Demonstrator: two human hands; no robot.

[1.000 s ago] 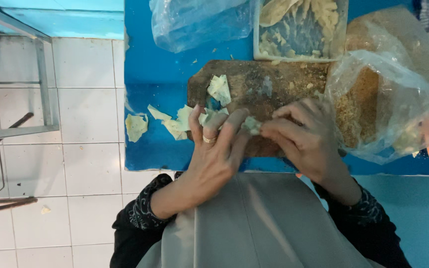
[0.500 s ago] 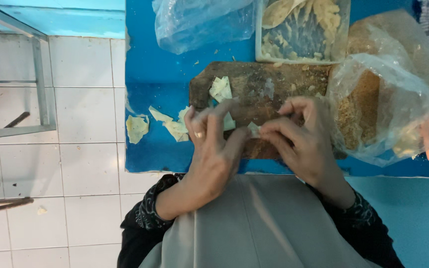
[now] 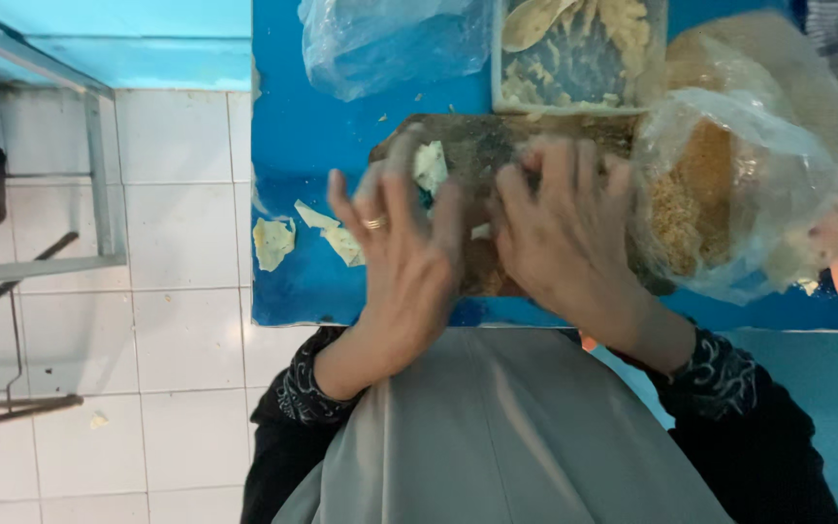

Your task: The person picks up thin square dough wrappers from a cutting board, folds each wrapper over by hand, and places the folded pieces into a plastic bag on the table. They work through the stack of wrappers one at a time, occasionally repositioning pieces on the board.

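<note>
Two hands work side by side over a brown wooden board (image 3: 497, 155) that lies on a blue table (image 3: 312, 155), seen from the head camera looking straight down. The left hand (image 3: 404, 262), with a ring on one finger, has its fingers spread and lightly curled, pressing on a pale piece of dough (image 3: 430, 165) at the near part of the board; whether it actually pinches the piece I cannot tell. The right hand (image 3: 564, 228) lies just beside it, fingers close together and bent down onto the board, hiding whatever is under them. Both hands are low and close, likely so the soft piece can be shaped between them. Pale scraps (image 3: 273, 243) lie on the table left of the board, apart from the hands. A clear bag of brown crumbs (image 3: 729, 194) touches the board's right end, within easy reach. A tray of pale pieces (image 3: 579, 49) is beyond the board, and a crumpled clear bag (image 3: 390, 44) beside it
</note>
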